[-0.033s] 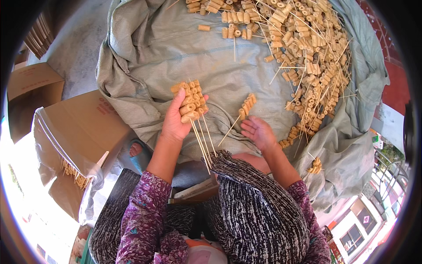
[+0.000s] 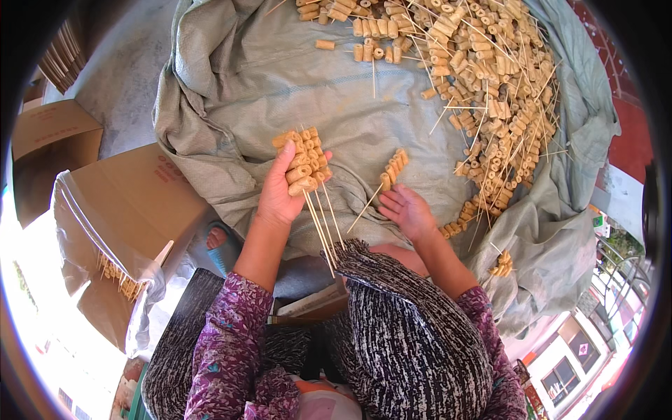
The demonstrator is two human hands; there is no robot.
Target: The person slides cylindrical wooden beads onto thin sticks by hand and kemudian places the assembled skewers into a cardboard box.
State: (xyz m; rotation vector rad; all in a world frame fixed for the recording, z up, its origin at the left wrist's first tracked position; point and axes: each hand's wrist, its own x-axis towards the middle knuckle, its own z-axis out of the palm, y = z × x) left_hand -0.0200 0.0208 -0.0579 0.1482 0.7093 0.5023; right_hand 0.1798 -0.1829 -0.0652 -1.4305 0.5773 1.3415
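My left hand [image 2: 281, 189] is closed around a small bunch of skewers [image 2: 305, 159], each threaded with short, hollow tan rolls. Their bare sticks point down toward my knee. A single skewer of the same rolls [image 2: 394, 169] lies to the right of the bunch on the grey-green woven sheet [image 2: 315, 91], its stick slanting down to the left. Beside its lower rolls is my right hand [image 2: 408, 211], fingers stretched out and holding nothing. Whether the fingertips touch the rolls I cannot tell.
A large heap of skewered rolls [image 2: 490, 91] covers the sheet's far right. One small skewer [image 2: 502, 264] lies apart at the right. On the left stand an open cardboard box [image 2: 133, 203], lined with plastic and holding skewers, and another carton [image 2: 56, 129]. A foot in a blue sandal [image 2: 222, 248] is beside the box.
My right hand has shifted slightly left, closer to the single skewer. My left hand and its bunch have stayed in place.
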